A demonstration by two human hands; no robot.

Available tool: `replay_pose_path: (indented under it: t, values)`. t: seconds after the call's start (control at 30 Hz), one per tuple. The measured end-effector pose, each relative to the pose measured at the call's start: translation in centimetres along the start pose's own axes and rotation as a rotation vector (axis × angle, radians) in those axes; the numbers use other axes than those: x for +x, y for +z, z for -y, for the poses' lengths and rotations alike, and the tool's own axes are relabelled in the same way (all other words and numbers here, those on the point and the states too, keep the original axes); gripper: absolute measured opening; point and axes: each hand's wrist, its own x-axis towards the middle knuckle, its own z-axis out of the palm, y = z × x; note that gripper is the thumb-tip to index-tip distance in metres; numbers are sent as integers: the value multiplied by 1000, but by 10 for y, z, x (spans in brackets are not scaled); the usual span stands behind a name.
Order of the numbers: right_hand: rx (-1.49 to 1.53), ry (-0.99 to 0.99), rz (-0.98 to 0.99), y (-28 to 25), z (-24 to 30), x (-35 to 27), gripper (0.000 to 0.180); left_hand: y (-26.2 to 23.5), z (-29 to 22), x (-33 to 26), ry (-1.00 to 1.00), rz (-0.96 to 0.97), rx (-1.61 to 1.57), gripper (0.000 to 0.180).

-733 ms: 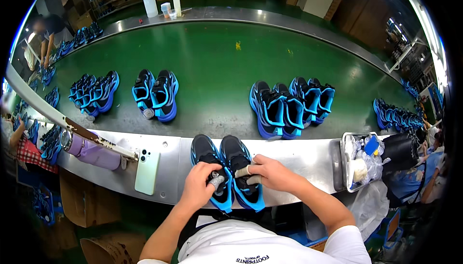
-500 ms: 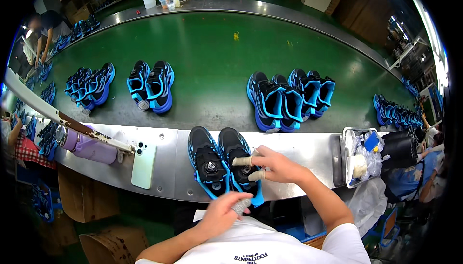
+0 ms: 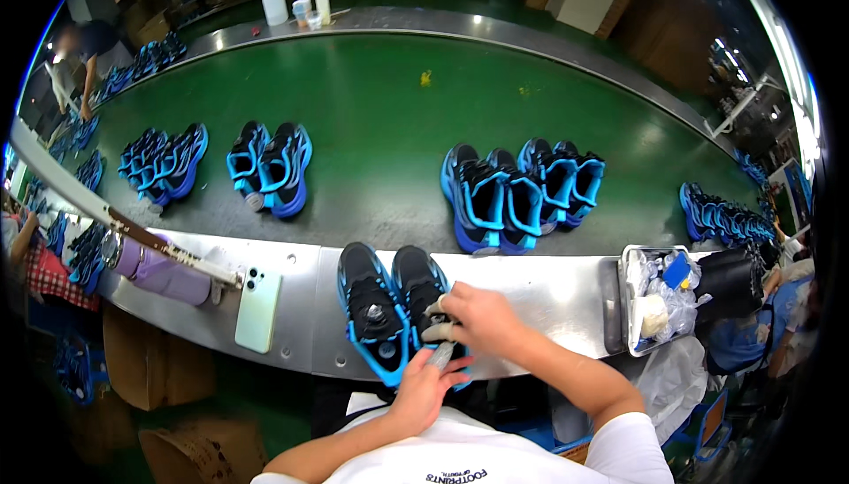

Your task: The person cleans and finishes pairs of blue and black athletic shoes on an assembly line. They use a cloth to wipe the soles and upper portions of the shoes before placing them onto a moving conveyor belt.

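Two black-and-blue sneakers stand side by side before me, toes pointing away. The left sneaker shows a round lacing dial on its tongue. Over the right sneaker, my right hand, with beige covers on its fingertips, closes at the spot of that shoe's dial, which the fingers hide. My left hand is at this shoe's heel end, closed around a small silvery-grey, crinkled piece; its exact kind cannot be made out.
On the metal ledge lie a pale green phone, a purple bottle and a tray of clear plastic pieces. More sneaker pairs stand on the green belt. A white pole slants in at left. Other people work at both sides.
My left hand has moved up and forward to the right sneaker's heel, near my right hand. The right hand's fingers have drawn in over the dial. The view has shifted slightly.
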Motion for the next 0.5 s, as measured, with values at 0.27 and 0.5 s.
replay_pose_path:
  t: [0.27,0.5]
  values:
    - [-239,-158,-452,7,-74,87,13,-4,1,-9,-83,-6,106,27]
    - [-992,41,-177,21,-170,114,26,-15,6,-2,-190,58,29,23]
